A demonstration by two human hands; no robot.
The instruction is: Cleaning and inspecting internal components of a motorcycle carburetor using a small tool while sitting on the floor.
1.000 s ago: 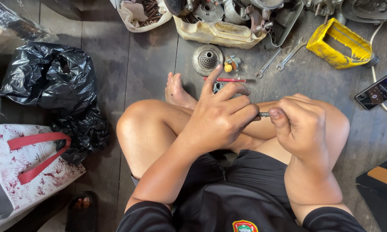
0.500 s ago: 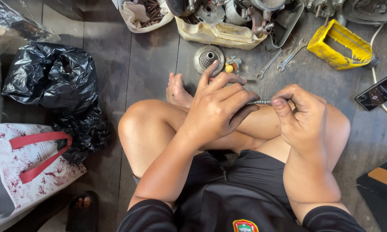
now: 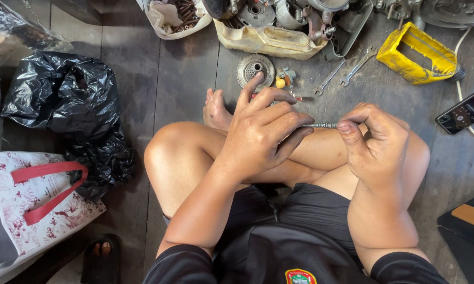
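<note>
I sit cross-legged on a dark wooden floor. A thin threaded metal bolt [image 3: 323,125] spans between my two hands above my knees. My left hand [image 3: 263,131] grips one end with its fingers curled and the index finger raised. The thumb and fingers of my right hand [image 3: 376,139] pinch the other end. Most of the bolt is hidden inside the hands.
On the floor ahead lie a round toothed metal part [image 3: 255,68], two wrenches [image 3: 345,73], a yellow container [image 3: 418,52], a tray of engine parts [image 3: 279,26] and a phone [image 3: 466,113]. A black plastic bag [image 3: 63,105] and a patterned red-handled bag [image 3: 31,205] lie to the left.
Both hands have risen slightly and shifted toward the right with the bolt; the left index finger has lifted away from it.
</note>
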